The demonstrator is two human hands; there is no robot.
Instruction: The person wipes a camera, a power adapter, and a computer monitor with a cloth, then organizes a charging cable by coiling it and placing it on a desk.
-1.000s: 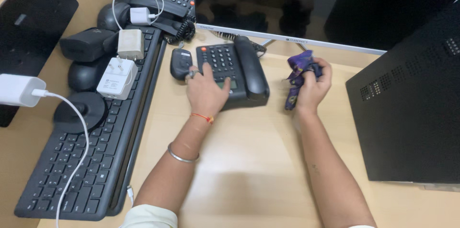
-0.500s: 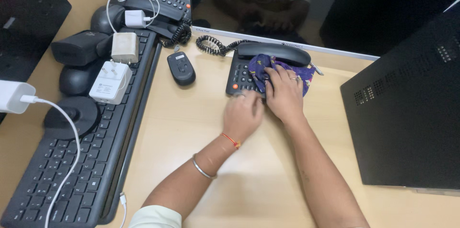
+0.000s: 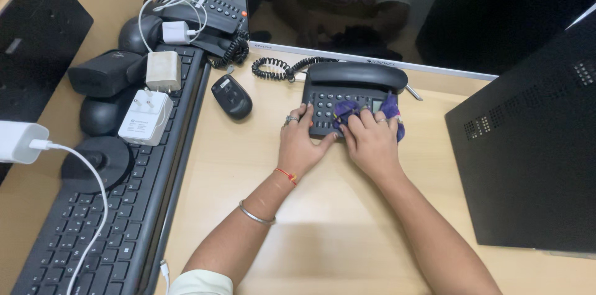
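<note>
Purple cloth is bunched under my right hand, fingers pressing it down onto the keypad of the black desk phone. My left hand lies flat with fingers spread on the phone's left edge, gripping nothing, just steadying it. The handset sits in its cradle along the phone's far side, coiled cord trailing off to the phone's left. Left of the phone, a black mouse lies on the wooden worktop. Further left, a dark keyboard carries white chargers. Beyond the phone stands a monitor; right of it, a black case.
</note>
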